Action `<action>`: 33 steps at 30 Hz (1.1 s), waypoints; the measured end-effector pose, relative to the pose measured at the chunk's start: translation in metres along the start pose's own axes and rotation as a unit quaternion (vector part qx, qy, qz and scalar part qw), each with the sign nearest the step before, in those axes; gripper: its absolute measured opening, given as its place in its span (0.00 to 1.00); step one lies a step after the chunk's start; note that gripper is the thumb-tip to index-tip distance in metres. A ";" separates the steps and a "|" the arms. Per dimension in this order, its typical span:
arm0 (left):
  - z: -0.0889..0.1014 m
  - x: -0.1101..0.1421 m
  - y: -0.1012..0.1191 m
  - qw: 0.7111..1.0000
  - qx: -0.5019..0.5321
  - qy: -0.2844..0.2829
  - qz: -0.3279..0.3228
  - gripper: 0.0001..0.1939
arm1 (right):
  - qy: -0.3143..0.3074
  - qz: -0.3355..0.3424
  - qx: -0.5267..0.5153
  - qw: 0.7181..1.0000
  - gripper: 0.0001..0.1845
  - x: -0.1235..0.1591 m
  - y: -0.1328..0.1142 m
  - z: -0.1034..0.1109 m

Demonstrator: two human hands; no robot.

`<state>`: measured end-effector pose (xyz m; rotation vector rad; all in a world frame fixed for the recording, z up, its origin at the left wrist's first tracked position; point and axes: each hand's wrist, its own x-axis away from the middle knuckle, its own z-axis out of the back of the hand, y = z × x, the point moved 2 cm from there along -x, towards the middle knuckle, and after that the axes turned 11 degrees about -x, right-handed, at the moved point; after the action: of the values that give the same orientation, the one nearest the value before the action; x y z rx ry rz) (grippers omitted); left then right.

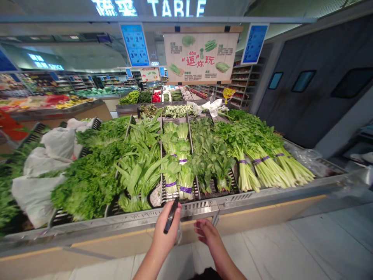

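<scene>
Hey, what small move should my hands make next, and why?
Perhaps raise the right hand toward the purple-banded bunch straight ahead: that hand seems empty and is near the bunch, while the left hand holds a slim black object.

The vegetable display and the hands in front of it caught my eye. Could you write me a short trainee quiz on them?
1. Which hand holds the black, pen-like object?
2. True or false: the celery-like bunches are bound with purple bands.
3. What lies among the leafy greens at the left of the display? a) red peppers b) white sheets c) a yellow sign

Key: 1. The left hand; 2. True; 3. b
</scene>
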<state>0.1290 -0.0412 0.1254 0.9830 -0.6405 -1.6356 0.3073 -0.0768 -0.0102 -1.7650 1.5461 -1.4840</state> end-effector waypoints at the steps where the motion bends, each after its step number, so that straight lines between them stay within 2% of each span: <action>1: -0.007 0.003 0.004 1.000 0.004 -0.012 -0.001 0.18 | 0.002 0.021 0.003 1.000 0.34 0.003 -0.005 0.000; 3: -0.019 0.008 0.010 0.999 0.016 -0.041 -0.004 0.18 | -0.006 0.076 0.011 0.997 0.29 0.013 -0.017 0.002; 5: -0.031 0.014 0.013 0.997 0.036 -0.064 -0.003 0.16 | -0.044 0.143 0.037 0.988 0.24 0.027 -0.031 0.002; 7: -0.043 0.020 0.012 0.996 0.056 -0.074 0.011 0.16 | -0.103 0.217 0.096 0.966 0.34 0.043 -0.042 0.001; 9: -0.056 0.028 0.009 0.994 0.068 -0.080 0.041 0.23 | -0.165 0.282 0.175 0.929 0.46 0.059 -0.047 -0.004; 11: -0.068 0.036 0.006 0.990 0.067 -0.101 0.077 0.32 | -0.202 0.326 0.223 0.896 0.51 0.068 -0.044 -0.009; 12: -0.073 0.039 0.005 0.987 0.064 -0.119 0.087 0.34 | -0.202 0.339 0.229 0.890 0.51 0.070 -0.041 -0.010; 15: -0.082 0.046 0.005 0.978 0.056 -0.189 0.068 0.38 | -0.144 0.343 0.206 0.905 0.42 0.066 -0.028 -0.010; 18: -0.083 0.046 0.004 0.969 0.050 -0.241 0.033 0.41 | -0.098 0.336 0.185 0.918 0.35 0.059 -0.021 -0.008; 21: -0.082 0.042 0.002 0.950 0.050 -0.306 0.026 0.48 | -0.068 0.329 0.173 0.926 0.37 0.053 -0.023 -0.001; 24: -0.082 0.035 0.000 0.928 0.039 -0.370 0.006 0.54 | -0.004 0.304 0.153 0.940 0.42 0.047 -0.031 0.014; 26: -0.081 0.028 -0.005 0.920 0.038 -0.390 -0.009 0.52 | 0.049 0.287 0.136 0.947 0.42 0.043 -0.039 0.026; 29: -0.081 0.013 -0.017 0.914 0.057 -0.401 0.002 0.40 | 0.091 0.287 0.132 0.944 0.40 0.040 -0.055 0.036; 33: -0.081 -0.005 -0.035 0.909 0.034 -0.415 0.008 0.34 | 0.127 0.296 0.139 0.936 0.31 0.035 -0.081 0.028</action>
<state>0.1808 -0.0205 0.0572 0.2717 -1.2674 -2.0102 0.3658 -0.0899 0.0606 -0.8602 1.6835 -1.5432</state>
